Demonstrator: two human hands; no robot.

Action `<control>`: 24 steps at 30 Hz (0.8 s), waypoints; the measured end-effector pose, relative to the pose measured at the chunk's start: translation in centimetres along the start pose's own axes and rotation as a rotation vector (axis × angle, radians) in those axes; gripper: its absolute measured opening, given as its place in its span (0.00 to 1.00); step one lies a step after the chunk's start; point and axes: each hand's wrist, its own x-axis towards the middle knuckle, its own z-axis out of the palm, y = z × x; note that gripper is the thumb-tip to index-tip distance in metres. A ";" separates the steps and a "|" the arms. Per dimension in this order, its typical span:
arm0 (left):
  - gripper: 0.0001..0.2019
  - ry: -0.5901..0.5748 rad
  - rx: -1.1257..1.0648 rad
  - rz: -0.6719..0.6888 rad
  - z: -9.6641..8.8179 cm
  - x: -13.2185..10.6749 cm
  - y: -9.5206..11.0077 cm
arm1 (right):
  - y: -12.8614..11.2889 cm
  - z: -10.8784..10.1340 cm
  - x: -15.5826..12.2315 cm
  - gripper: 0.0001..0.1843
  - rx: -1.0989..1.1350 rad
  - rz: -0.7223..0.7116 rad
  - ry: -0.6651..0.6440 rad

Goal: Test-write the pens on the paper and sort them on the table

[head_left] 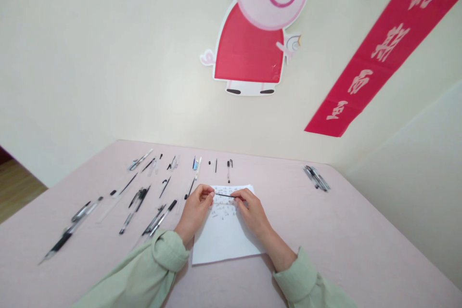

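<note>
Between my two hands a thin dark pen refill is held level over a white sheet of paper. My left hand pinches its left end, and my right hand pinches the right end. Handwriting covers the upper part of the paper. Just left of my left hand lie a clear pen with a black cap and other pen parts. Beyond the paper rests a small capped pen.
Several taken-apart pens and loose parts spread over the left of the pink-covered table. A bundle of pens lies at the far right. A wall with a pig cutout and a red banner rises behind the table.
</note>
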 end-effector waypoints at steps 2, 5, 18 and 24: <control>0.10 -0.008 0.002 -0.002 0.0 -0.1 0.2 | 0.0 0.0 0.0 0.15 0.001 0.002 -0.006; 0.10 -0.027 -0.013 -0.013 0.0 -0.2 0.6 | -0.1 -0.1 0.0 0.14 0.010 0.001 -0.009; 0.09 -0.071 -0.050 -0.020 0.1 -0.2 0.3 | 0.2 0.0 0.0 0.15 0.030 -0.001 -0.008; 0.09 -0.059 -0.048 -0.034 0.1 -0.2 0.4 | -0.3 -0.1 0.0 0.14 0.033 -0.011 -0.005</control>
